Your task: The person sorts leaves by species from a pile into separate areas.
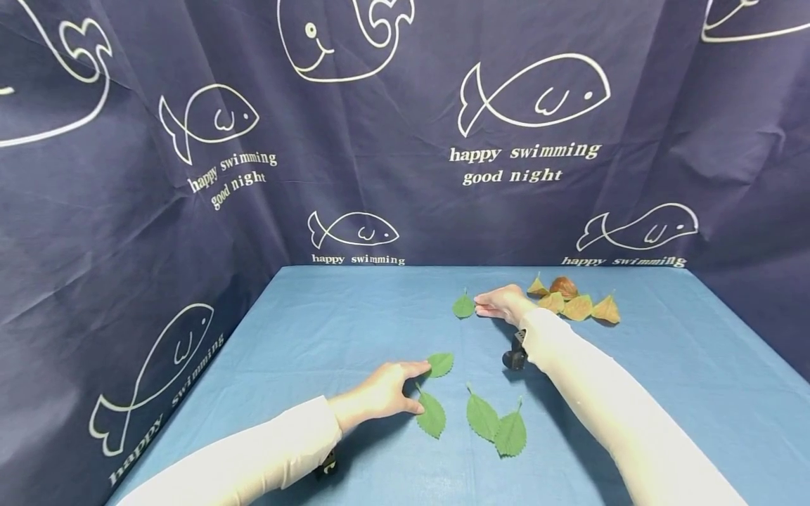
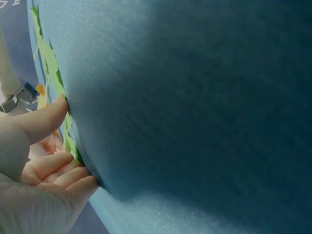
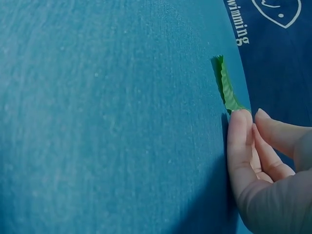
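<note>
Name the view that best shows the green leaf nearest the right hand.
Head view: the green leaf shows its whole outline there. The right wrist view foreshortens it; in the left wrist view, it cannot be singled out.

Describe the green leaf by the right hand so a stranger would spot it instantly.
On the blue table, look toward the far edge. Just left of the right hand lies a single green leaf, its stem pointing to that edge. It is the farthest green one: the other four green leaves lie nearer the viewer.
</note>
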A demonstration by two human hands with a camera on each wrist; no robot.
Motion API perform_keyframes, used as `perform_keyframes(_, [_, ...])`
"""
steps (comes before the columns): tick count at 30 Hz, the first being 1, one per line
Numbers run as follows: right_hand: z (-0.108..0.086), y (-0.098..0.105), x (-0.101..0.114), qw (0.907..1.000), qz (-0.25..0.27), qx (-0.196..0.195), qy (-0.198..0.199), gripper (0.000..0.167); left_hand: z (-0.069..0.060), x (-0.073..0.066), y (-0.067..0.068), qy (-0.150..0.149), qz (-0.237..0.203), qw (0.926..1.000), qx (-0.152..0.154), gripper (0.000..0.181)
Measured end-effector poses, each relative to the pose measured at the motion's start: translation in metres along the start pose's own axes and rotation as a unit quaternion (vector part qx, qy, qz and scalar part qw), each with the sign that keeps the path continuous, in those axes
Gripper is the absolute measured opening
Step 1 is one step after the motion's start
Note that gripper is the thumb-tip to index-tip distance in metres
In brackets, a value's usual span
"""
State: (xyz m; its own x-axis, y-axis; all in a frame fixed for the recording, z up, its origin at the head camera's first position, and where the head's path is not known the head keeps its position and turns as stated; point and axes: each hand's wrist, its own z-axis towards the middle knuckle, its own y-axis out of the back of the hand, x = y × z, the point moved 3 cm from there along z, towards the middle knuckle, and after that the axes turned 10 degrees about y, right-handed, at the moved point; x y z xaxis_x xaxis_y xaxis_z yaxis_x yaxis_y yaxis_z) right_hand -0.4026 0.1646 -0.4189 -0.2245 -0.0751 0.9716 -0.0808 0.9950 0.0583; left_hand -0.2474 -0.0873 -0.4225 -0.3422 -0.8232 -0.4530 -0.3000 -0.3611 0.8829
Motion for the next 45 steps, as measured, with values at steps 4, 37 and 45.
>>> perform_keyframes(4, [-0.002, 0.002, 0.003, 0.9996, 0.021, 0.018, -0.004, 0.045, 0.0, 0.001, 0.0, 0.008, -0.009, 0.9999, 0.002, 0.073])
perform_keyframes(37, [-0.047, 0.024, 0.003, 0.98, -0.066, 0.175, 0.068, 0.042, -0.003, 0.0, -0.002, -0.005, 0.0, 1.0, -0.003, 0.072])
perform_keyframes(45, [-0.059, 0.025, 0.004, 0.9709, -0.084, 0.21, 0.078, 0.046, -0.002, -0.001, 0.0, -0.005, -0.001, 1.0, -0.004, 0.073])
